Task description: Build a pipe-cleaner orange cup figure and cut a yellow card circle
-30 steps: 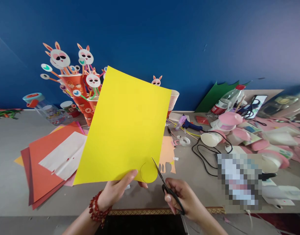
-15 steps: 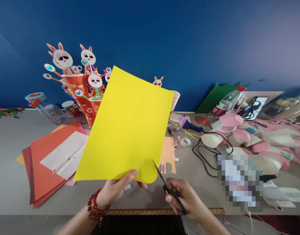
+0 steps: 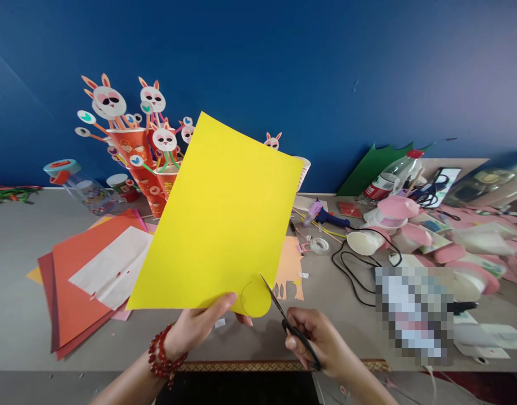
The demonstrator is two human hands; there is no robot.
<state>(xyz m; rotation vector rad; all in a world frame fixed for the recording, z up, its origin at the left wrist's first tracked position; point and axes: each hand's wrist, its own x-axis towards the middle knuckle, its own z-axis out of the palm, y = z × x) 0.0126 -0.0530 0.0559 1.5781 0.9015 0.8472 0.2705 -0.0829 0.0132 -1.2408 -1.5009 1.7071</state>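
Observation:
A large sheet of yellow paper [image 3: 224, 219] is held up over the table, its lower edge pinched in my left hand [image 3: 203, 323], thumb on top and fingertips beneath. At its bottom right corner a curved line marks a round piece [image 3: 257, 298], whose right and lower outline is cut free. My right hand [image 3: 311, 337] grips black-handled scissors [image 3: 298, 336]. Their blades, nearly closed, reach into the paper along the right side of that curve. A red bead bracelet [image 3: 160, 351] circles my left wrist.
Coloured sheets [image 3: 89, 270] lie at left. Red paper cups [image 3: 131, 149] with rabbit-face decorations stand behind. To the right are a blue glue gun [image 3: 332, 218], a tape roll [image 3: 319, 244], a black cable [image 3: 340, 270], a plastic bottle [image 3: 393, 177] and pink-and-white cups [image 3: 363, 242].
The yellow sheet's upper part has tilted slightly to the right. Both hands keep nearly the same place, and the scissor blades remain at the curve.

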